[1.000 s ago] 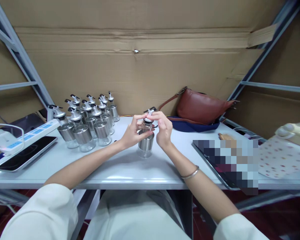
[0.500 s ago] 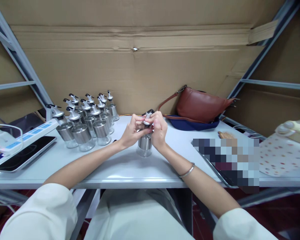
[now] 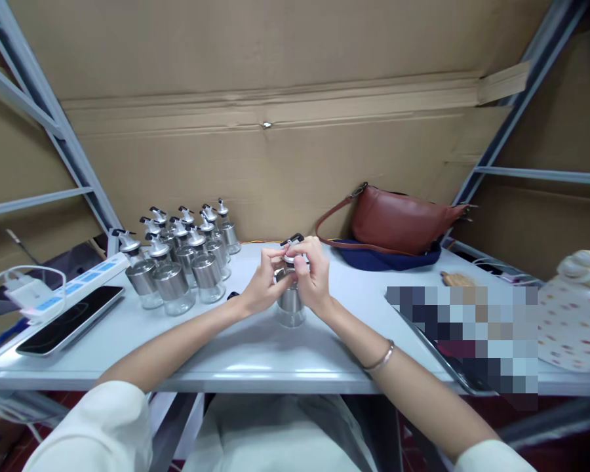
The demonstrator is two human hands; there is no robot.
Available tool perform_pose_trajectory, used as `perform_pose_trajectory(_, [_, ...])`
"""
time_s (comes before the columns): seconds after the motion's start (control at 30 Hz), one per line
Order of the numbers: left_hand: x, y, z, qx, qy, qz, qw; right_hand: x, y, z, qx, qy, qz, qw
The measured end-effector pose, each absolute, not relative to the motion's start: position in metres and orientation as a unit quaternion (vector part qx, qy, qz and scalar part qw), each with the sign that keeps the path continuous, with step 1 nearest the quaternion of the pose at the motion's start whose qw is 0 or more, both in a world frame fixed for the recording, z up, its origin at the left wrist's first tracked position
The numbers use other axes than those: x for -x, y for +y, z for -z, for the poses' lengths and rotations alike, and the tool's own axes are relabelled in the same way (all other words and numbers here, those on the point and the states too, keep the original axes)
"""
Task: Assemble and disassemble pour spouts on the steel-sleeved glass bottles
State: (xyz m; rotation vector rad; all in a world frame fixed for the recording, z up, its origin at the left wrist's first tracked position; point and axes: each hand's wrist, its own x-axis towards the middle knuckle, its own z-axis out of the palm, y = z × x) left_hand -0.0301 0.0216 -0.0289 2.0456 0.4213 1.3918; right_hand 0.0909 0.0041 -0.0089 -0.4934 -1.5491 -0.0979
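Note:
An oil dispenser bottle [image 3: 291, 305], clear glass with a steel sleeve, stands upright on the table before me. Its silver pourer top [image 3: 290, 248] has a black lever. My left hand [image 3: 266, 283] is closed around the bottle's neck from the left, thumb and fingers near the rim. From the right, my right hand [image 3: 314, 270] pinches the pourer top with curled fingers. The fingers partly hide the neck. Several matching dispenser bottles [image 3: 171, 282] stand grouped on the left, each with a pourer top.
Left of the bottles lie a black phone [image 3: 73, 320] and a white power strip [image 3: 86, 285] with a plugged charger. A brown bag [image 3: 403, 223] rests on a dark blue cloth item [image 3: 373, 257] at the back right. A blurred-out patch and a dotted pouch [image 3: 575, 321] are at the right.
The whole view has shifted, so everything sits lower in the picture. Both hands stay on the same bottle and its top, with the fingers slightly rearranged.

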Motion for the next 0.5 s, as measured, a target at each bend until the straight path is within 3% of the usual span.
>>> perform_pose_trajectory(0.17, [0.043, 0.018, -0.014, -0.807, 0.207, -0.512, 0.211, -0.099, 0.011, 0.011, 0.201, -0.675, 0.072, 0.707])
perform_pose_trajectory(0.4, [0.101, 0.056, -0.151, -0.817, 0.165, -0.552, 0.029, -0.104, 0.021, 0.016, 0.231, -0.654, 0.097, 0.714])
perform_pose_trajectory(0.5, [0.133, 0.084, -0.19, -0.784, 0.236, -0.571, -0.053, -0.1, 0.016, 0.017, 0.232, -0.676, 0.09, 0.693])
